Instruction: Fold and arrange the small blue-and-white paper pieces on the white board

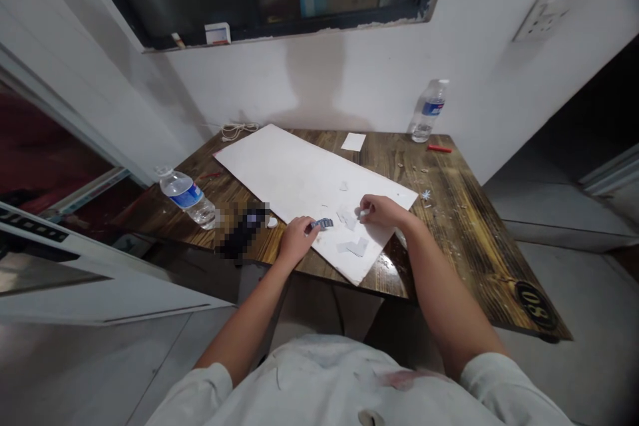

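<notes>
A long white board (294,170) lies slantwise on the dark wooden table. At its near left edge, my left hand (298,237) is closed on a small dark blue patterned object (323,223). My right hand (379,210) pinches a small white piece (363,213) above the right part of the board. Between the hands lie thin paper scraps (345,218). More white paper pieces (357,247) rest nearer the front corner, and a small scrap (344,186) sits farther back.
On the table (479,259) stand a right bottle (429,113) and a tilted left bottle (187,196). Also there: a red stick (439,148), a paper sheet (353,142), a white cable (238,130), a white cap (272,221) and a blurred dark object (242,231).
</notes>
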Motion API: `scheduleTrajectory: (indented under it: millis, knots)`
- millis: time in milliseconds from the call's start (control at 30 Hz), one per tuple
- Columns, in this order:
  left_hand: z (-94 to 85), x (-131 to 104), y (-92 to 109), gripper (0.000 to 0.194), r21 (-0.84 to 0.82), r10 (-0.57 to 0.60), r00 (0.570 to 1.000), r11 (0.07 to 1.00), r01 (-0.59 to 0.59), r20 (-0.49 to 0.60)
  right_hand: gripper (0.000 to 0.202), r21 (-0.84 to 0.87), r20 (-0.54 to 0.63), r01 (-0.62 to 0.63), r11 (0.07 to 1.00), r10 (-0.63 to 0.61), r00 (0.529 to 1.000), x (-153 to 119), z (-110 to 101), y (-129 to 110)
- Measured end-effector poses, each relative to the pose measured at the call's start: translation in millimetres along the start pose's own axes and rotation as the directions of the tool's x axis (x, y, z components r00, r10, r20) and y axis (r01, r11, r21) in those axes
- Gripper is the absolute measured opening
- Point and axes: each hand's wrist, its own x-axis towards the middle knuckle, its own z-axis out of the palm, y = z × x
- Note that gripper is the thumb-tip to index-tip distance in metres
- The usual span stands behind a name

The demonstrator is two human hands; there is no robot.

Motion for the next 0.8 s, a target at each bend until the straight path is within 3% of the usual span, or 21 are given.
scheduleTrajectory:
  millis: [167,300,400,533,667,800]
  knots:
    - [0.9,0.2,-5.7,0.015,-0.071,-0.086,0.996,0.994,0.085,-0.014,0.043,0.258,-0.126,0.102,0.961,-0.071,0.989,3.7,7.7,-11.9]
    - [0.7,0.3,-6.0,0.017,-0.115,-0.137,0.991,0.984,0.136,-0.002,0.029,0.465,-0.198,0.224,0.856,-0.146,0.969,4.2,27.9,-39.2]
    - [0.3,-0.1,-4.6,0.017,-0.163,-0.192,0.981,0.969,0.187,-0.009,0.022,0.276,-0.358,0.385,0.881,-0.278,0.892,-3.2,44.2,-61.0]
    - [0.4,-0.3,-5.2,0.019,-0.217,-0.204,0.979,0.956,0.199,-0.003,0.022,-0.026,-0.384,0.504,0.864,-0.473,0.792,-12.2,60.3,-76.4]
    - [1.4,-0.2,-9.9,0.021,-0.323,-0.155,0.986,0.932,0.167,0.065,0.024,-0.257,-0.332,0.469,0.845,-0.533,0.778,-11.8,67.7,-78.1]
    - [1.5,-0.3,-12.5,0.023,-0.443,-0.166,0.982,0.877,0.187,0.085,0.023,-0.294,-0.271,0.517,0.804,-0.589,0.762,-9.0,69.9,-75.6]
